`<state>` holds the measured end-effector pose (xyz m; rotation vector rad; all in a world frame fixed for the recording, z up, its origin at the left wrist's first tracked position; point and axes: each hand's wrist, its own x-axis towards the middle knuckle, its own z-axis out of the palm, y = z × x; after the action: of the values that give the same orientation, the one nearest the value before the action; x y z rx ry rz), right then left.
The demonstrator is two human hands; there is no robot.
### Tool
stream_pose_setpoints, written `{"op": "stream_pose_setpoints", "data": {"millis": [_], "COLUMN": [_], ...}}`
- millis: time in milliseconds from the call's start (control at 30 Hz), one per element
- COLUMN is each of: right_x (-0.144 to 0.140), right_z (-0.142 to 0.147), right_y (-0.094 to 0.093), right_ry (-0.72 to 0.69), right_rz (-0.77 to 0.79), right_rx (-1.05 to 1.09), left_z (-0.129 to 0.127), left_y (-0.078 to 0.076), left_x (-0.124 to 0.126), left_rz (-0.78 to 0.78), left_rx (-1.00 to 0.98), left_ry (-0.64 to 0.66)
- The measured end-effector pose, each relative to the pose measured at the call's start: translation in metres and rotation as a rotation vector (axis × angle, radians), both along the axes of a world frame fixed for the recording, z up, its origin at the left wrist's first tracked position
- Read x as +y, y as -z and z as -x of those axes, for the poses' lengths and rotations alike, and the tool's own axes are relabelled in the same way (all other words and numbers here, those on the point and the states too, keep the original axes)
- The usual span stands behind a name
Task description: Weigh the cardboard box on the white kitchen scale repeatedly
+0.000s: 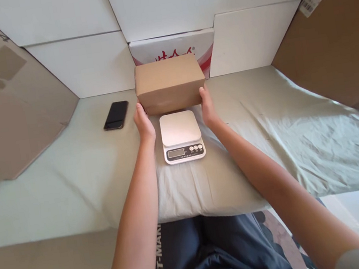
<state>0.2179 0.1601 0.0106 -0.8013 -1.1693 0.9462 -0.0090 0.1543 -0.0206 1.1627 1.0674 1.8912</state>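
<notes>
A plain brown cardboard box (170, 84) is held between both hands, just behind a white digital kitchen scale (180, 127). My left hand (143, 121) grips the box's left end near its lower front corner, thumb on the side. On the right end, my right hand (208, 107) presses with its thumb at the front corner; the other fingers are mostly hidden behind the box. Whether the box touches the cloth or hangs above it, I cannot tell. The scale's plate is bare and its grey display shows no readable digits.
A black smartphone (116, 115) lies left of the box on the pale green cloth (81, 180). White boxes (163, 2) form a wall at the back, one with red print. Large brown cartons stand at the left (9, 101) and right (330, 40).
</notes>
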Motion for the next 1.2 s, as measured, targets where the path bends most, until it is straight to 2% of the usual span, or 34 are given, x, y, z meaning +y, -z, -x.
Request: {"op": "stream_pose_setpoints", "data": {"millis": [133, 267, 400, 500, 633, 900, 1200], "right_x": [-0.034, -0.085, -0.126, -0.144, -0.152, -0.143, -0.142], "right_z": [-0.015, -0.027, -0.023, -0.013, -0.006, -0.008, -0.007], "right_y": [-0.024, -0.020, -0.010, -0.013, -0.015, -0.003, 0.003], "right_ry": [-0.006, -0.035, -0.037, -0.040, -0.037, 0.010, 0.028], "right_rz": [-0.124, -0.077, -0.045, -0.067, -0.067, 0.003, 0.041], "right_rx": [-0.093, -0.103, -0.071, -0.086, -0.077, -0.025, 0.010], "left_z": [-0.010, -0.017, -0.017, -0.016, -0.017, -0.017, -0.015], "left_y": [-0.019, -0.031, -0.030, -0.025, -0.021, -0.017, -0.014], "left_x": [-0.035, -0.086, -0.132, -0.151, -0.158, -0.155, -0.148], "left_rz": [-0.060, -0.053, 0.015, 0.073, 0.101, 0.127, 0.142], "left_rx": [0.014, 0.028, 0.040, 0.002, -0.018, 0.050, 0.068], "left_ry": [-0.027, -0.019, -0.042, -0.100, -0.135, -0.135, -0.113]}}
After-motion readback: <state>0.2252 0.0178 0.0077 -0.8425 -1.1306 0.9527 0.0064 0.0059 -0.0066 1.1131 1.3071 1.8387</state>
